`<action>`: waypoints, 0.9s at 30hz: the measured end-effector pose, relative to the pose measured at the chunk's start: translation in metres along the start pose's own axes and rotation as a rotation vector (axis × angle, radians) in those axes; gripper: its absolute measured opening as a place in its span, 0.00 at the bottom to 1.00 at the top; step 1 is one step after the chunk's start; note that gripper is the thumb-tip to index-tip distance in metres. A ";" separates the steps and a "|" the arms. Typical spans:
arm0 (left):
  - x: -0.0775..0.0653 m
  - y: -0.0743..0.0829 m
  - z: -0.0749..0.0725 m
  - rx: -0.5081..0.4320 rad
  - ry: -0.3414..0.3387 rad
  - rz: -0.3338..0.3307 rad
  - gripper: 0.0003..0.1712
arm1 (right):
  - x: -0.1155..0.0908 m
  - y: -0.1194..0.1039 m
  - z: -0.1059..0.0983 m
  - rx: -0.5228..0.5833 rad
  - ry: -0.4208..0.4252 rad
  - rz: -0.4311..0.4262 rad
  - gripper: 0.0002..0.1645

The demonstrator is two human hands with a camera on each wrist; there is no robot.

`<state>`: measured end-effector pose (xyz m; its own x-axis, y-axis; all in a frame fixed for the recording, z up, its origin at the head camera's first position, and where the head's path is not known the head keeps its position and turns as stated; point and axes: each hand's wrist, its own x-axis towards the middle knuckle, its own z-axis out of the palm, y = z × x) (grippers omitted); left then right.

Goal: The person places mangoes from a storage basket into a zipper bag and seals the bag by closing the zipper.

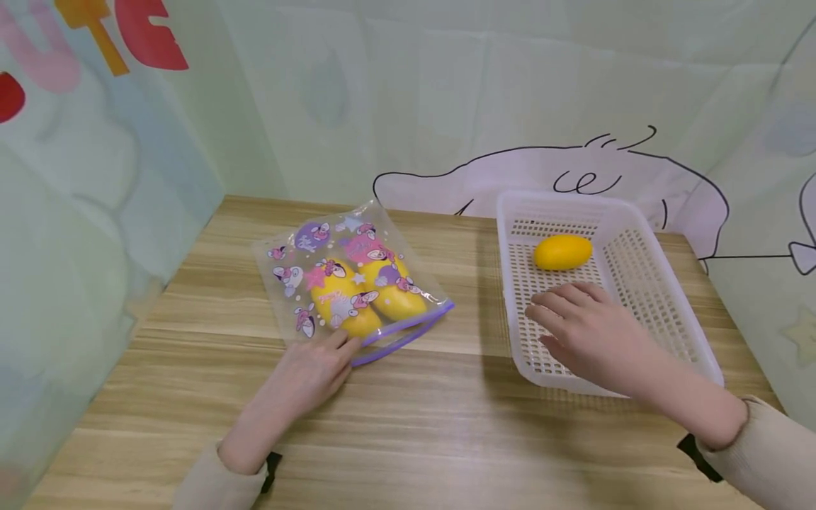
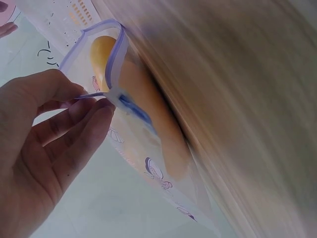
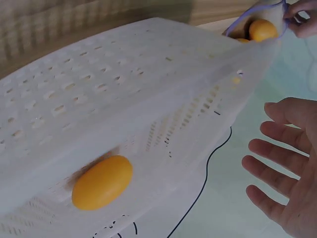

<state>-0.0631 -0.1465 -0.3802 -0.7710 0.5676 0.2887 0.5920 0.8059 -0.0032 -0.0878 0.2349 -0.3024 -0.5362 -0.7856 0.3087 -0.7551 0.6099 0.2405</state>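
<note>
My left hand [image 1: 319, 368] pinches the edge of a clear zip bag [image 1: 280, 283] with cartoon prints and a purple zip strip. The left wrist view shows thumb and fingers on the strip at the bag's gaping mouth [image 2: 118, 54]. Two yellow mangoes [image 1: 398, 301] lie inside the bag, partly covered by its prints. My right hand [image 1: 593, 340] hovers over the near part of a white plastic basket [image 1: 510, 312], fingers spread and holding nothing. One more yellow mango [image 1: 564, 253] lies at the far end of the basket, apart from the hand.
The bag and the basket stand side by side on a wood-grain table [image 1: 421, 432], the basket to the right. A printed cloth backdrop [image 1: 433, 92] with a cartoon outline rises behind the table's far edge and along both sides.
</note>
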 end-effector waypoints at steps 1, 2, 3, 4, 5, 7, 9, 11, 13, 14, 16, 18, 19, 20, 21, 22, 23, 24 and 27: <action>0.000 0.000 0.000 -0.002 -0.001 0.000 0.13 | 0.001 0.003 0.000 0.002 -0.004 0.002 0.28; 0.000 0.001 0.000 -0.003 -0.002 0.001 0.13 | 0.001 0.006 0.001 0.002 -0.008 0.005 0.28; 0.001 0.001 0.000 -0.002 -0.002 0.001 0.13 | 0.002 0.009 0.002 0.005 -0.011 0.008 0.28; 0.001 0.001 0.000 0.000 -0.002 0.001 0.13 | 0.003 0.011 0.002 0.007 -0.016 0.011 0.29; 0.001 0.001 0.000 0.000 -0.003 0.001 0.13 | 0.003 0.014 0.003 0.009 -0.019 0.016 0.28; 0.001 0.001 0.000 0.003 -0.004 0.001 0.13 | 0.004 0.020 0.005 0.014 -0.029 0.025 0.29; 0.001 0.001 0.000 0.005 -0.008 0.001 0.13 | 0.005 0.025 0.007 0.022 -0.043 0.041 0.28; 0.001 0.001 0.000 0.001 -0.010 0.001 0.13 | 0.006 0.031 0.010 0.028 -0.063 0.057 0.28; 0.001 0.001 0.001 -0.002 -0.012 0.001 0.13 | 0.006 0.036 0.012 0.031 -0.085 0.074 0.28; 0.001 0.001 0.001 -0.003 -0.011 0.001 0.13 | 0.006 0.038 0.014 0.036 -0.097 0.083 0.28; 0.001 0.001 0.001 -0.007 -0.011 0.003 0.13 | 0.006 0.042 0.017 0.036 -0.118 0.093 0.28; 0.001 0.000 0.001 -0.008 -0.010 0.003 0.13 | 0.006 0.046 0.021 0.032 -0.137 0.104 0.28; 0.001 0.000 0.001 -0.008 -0.009 0.004 0.13 | 0.006 0.048 0.022 0.031 -0.146 0.110 0.29; 0.000 0.000 0.001 -0.008 -0.009 0.004 0.13 | 0.005 0.050 0.024 0.031 -0.154 0.117 0.29; 0.000 0.000 0.001 -0.009 -0.008 0.004 0.13 | 0.005 0.052 0.025 0.028 -0.158 0.120 0.29; 0.000 0.000 0.001 -0.009 -0.007 0.004 0.13 | 0.005 0.054 0.027 0.026 -0.161 0.125 0.29; 0.000 0.000 0.001 -0.007 -0.007 0.004 0.13 | 0.005 0.056 0.028 0.022 -0.166 0.130 0.30; 0.000 0.000 0.000 -0.006 -0.007 0.004 0.13 | 0.005 0.058 0.029 0.018 -0.167 0.131 0.30; 0.000 0.000 -0.001 -0.009 -0.011 -0.002 0.13 | 0.004 0.064 0.032 0.013 -0.173 0.135 0.30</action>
<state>-0.0629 -0.1464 -0.3795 -0.7748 0.5679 0.2780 0.5926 0.8055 0.0061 -0.1501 0.2673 -0.3155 -0.6889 -0.7036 0.1744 -0.6762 0.7104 0.1950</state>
